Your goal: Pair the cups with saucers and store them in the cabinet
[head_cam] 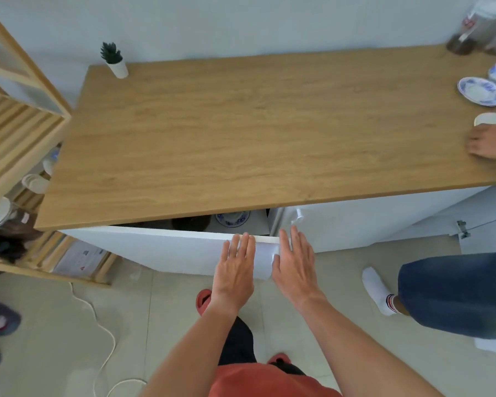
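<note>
Where countertop [241, 133] overhangs, half-hidden saucer [232, 218]

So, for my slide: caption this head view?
Both hands, left and right, flat against the white cabinet door, saucer inside.

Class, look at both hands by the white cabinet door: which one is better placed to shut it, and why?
Left, probably. The left hand lies flat on the cabinet door, fingers reaching its top edge near the free end, ready to push. The right hand sits at the door's end, mostly past it.
</note>
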Tool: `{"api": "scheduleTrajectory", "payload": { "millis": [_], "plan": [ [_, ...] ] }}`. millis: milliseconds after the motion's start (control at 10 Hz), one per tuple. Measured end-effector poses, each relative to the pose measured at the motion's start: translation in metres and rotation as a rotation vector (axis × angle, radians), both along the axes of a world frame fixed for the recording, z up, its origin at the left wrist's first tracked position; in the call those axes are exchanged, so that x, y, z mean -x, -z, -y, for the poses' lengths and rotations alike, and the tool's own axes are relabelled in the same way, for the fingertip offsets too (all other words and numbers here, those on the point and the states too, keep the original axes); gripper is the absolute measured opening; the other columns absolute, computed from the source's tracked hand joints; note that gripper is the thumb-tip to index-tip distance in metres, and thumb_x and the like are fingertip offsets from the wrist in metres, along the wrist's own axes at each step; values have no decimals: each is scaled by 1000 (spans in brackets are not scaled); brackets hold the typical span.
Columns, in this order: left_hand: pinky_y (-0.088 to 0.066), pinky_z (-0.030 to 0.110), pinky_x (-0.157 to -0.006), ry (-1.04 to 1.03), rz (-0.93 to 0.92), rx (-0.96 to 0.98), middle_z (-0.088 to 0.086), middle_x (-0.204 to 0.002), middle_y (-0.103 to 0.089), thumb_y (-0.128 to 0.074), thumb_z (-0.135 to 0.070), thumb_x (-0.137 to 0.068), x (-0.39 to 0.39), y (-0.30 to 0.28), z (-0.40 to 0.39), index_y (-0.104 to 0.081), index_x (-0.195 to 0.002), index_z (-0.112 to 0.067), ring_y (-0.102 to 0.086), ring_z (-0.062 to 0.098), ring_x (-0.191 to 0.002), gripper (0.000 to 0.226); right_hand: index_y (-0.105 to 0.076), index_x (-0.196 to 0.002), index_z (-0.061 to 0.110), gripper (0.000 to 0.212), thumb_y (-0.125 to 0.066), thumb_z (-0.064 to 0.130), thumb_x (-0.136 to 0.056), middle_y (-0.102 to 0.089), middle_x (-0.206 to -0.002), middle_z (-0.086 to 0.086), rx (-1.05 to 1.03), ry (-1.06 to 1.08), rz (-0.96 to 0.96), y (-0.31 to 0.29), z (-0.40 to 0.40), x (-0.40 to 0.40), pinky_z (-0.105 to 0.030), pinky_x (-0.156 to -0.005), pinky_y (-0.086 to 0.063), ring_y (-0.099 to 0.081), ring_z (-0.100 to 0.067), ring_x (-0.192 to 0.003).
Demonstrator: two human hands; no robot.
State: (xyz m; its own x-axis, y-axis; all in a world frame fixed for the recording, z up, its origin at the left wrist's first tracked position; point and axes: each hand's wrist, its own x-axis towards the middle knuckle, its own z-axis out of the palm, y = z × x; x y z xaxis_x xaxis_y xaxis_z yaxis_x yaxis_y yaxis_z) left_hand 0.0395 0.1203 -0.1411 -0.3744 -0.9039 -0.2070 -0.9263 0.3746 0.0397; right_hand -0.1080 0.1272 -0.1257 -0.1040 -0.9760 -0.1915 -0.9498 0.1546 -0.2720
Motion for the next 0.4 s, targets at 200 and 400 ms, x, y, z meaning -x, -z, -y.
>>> {"api": "scheduleTrajectory", "payload": {
  "millis": [200, 400],
  "plan": [
    [-38, 48, -113, 176, -137, 207, 16, -152, -43, -32, -2, -77, -41, -16, 58, -51, -140, -3, -39, 31, -142, 66, -39, -147, 10, 53, -50, 13, -95, -26, -159, -21, 162, -33, 11, -18, 74, -17, -48, -119, -25, -25, -35, -147],
    [-31, 48, -117, -79, -119, 313, 20, -156, -33, -49, -7, -86, -91, -30, 127, -40, -146, 2, -34, 33, -144, 62, -33, -152, 13, 54, -42, 27, -100, -15, -163, -19, 174, -48, 9, -26, 147, -56, -47, -121, -15, -17, -34, -149]
  ]
}}
